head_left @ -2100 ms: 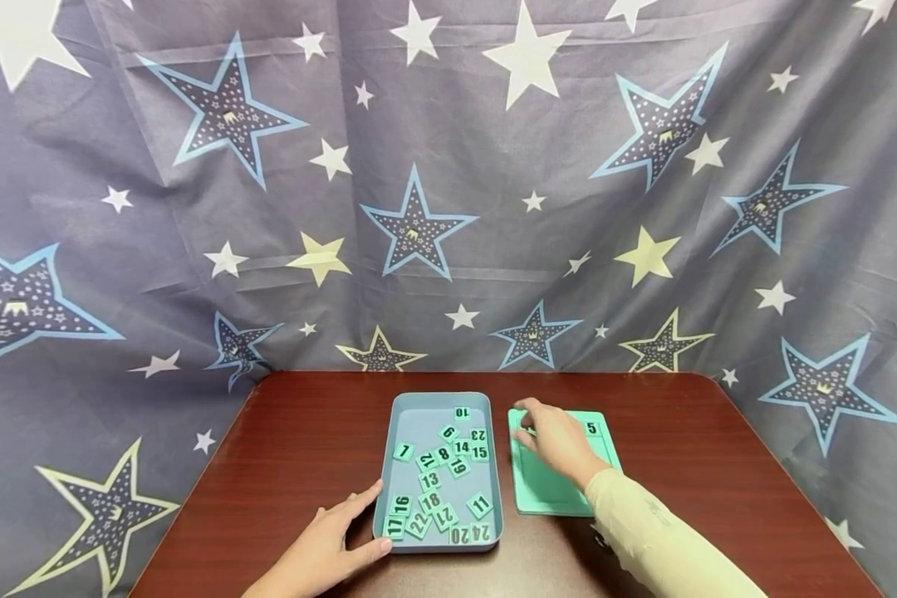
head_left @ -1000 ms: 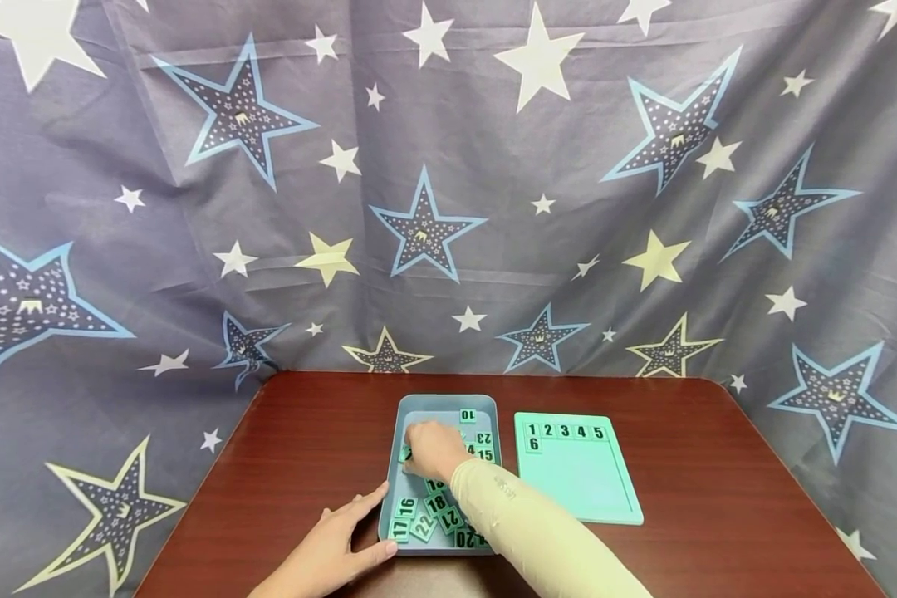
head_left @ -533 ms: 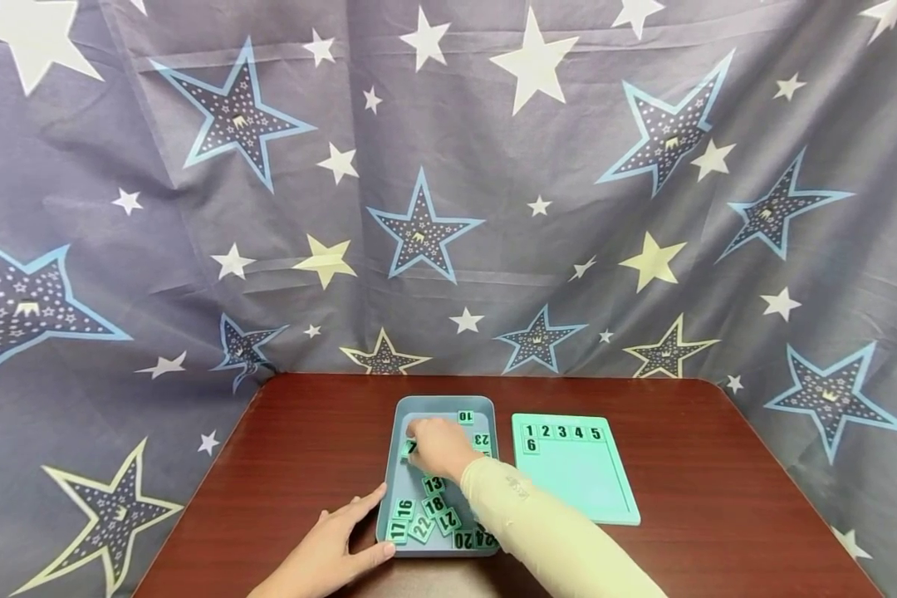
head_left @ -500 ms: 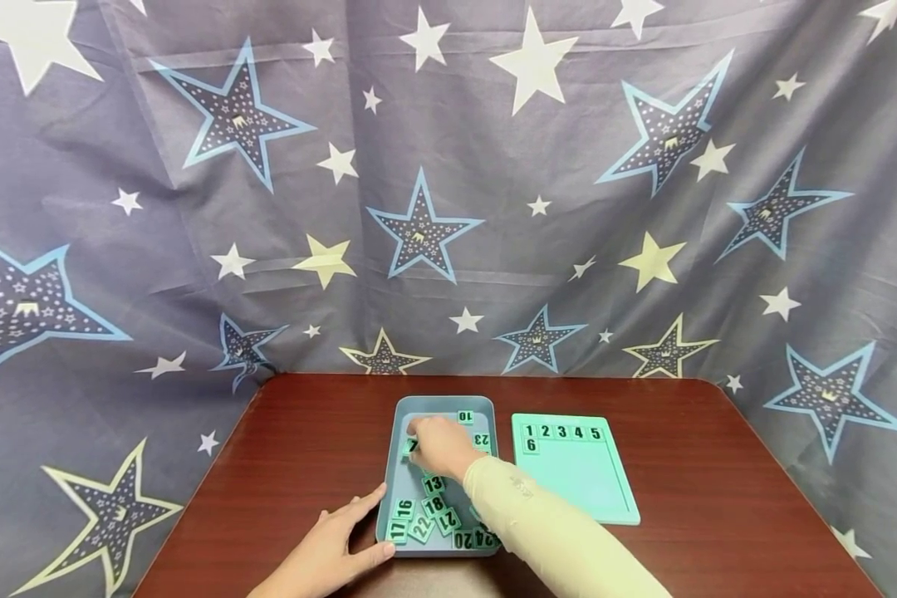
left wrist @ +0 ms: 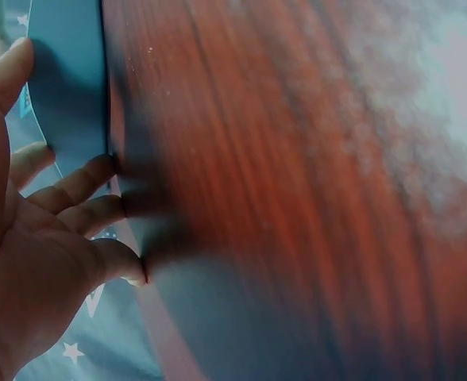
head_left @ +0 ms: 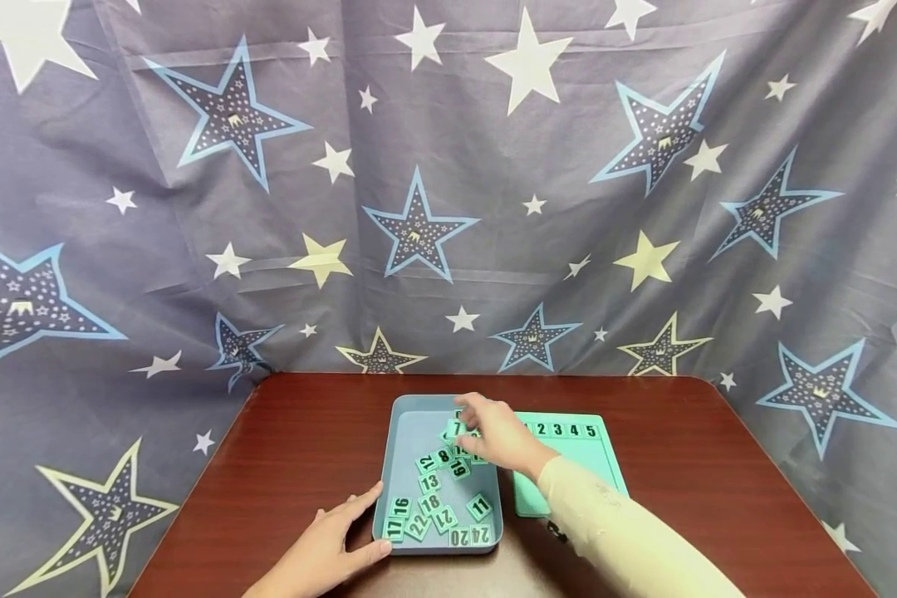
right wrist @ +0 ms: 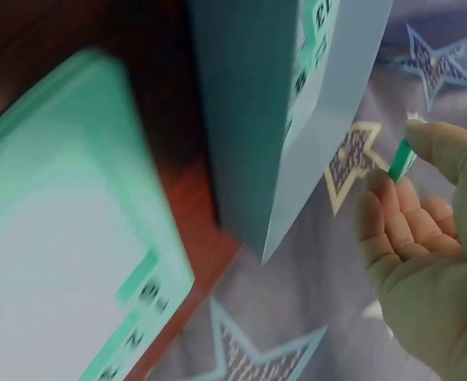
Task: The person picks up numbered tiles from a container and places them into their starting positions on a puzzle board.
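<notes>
My right hand (head_left: 502,433) pinches the green number tile 7 (head_left: 456,428) between thumb and fingertips, raised over the right part of the blue-grey tray (head_left: 407,432). In the right wrist view the tile (right wrist: 403,159) is seen edge-on, past the tray wall (right wrist: 241,119). My left hand (head_left: 329,544) rests against the tray's left side, fingers extended, thumb at the near left corner. Several numbered tiles lie loose in the tray, some upside down. Right of it lies the green board (head_left: 575,457) with tiles in its top row; the right hand and forearm cover part of it.
The tray and board stand side by side on a reddish-brown wooden table (head_left: 306,440), with a narrow gap between them. A grey star-patterned cloth (head_left: 448,307) hangs behind the table's far edge.
The right hand set tile 6 on the board, reached into the tray, took hold of tile 7, and has now lifted it rightward. The left hand has stayed at the tray.
</notes>
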Motion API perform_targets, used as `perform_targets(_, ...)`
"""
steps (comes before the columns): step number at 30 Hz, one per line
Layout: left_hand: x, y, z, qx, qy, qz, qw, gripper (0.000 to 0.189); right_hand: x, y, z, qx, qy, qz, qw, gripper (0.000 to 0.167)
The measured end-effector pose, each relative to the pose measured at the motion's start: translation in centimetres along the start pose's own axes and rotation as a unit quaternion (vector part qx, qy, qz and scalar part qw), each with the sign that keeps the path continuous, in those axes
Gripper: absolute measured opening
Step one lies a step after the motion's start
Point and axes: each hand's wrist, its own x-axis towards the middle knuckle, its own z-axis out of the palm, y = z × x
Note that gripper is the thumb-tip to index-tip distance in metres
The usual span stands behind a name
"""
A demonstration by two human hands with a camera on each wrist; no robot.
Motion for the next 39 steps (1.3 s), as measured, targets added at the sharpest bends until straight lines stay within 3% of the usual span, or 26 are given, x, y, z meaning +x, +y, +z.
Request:
perform_targets(8, 0.0, 0.1, 0.0, 0.006, 0.003, -0.003, 1.0000, 0.087, -3.6, 4.6, -3.9, -0.021, 0.061, 0.012, 0.9979, 0.054)
perform_targets(16, -0.2, 0.3, -0.1, 0.012, 0.003, 0.002, 0.9999, 0.085, -6.8, 8.9, -5.9, -0.059, 0.070, 0.046, 0.9947, 0.048)
perform_targets(25, -0.2, 0.2, 0.1, 0.015, 0.007, 0.002, 0.9999, 0.086, -8.1, 11.6, -4.8, -0.092, 0.032, 0.084, 0.9917, 0.047)
perform_targets(34, -0.3, 0.0, 0.2, 0.017, 0.009, 0.010, 0.9998, 0.085, -7.8, 12.1, -3.5, -0.125, 0.028, 0.054, 0.9903, 0.045)
perform_targets(39, -0.1, 0.0, 0.2, 0.015, 0.010, 0.010, 0.9998, 0.085, -7.6, 11.9, -3.3, -0.128, 0.022, 0.071, 0.9890, 0.045)
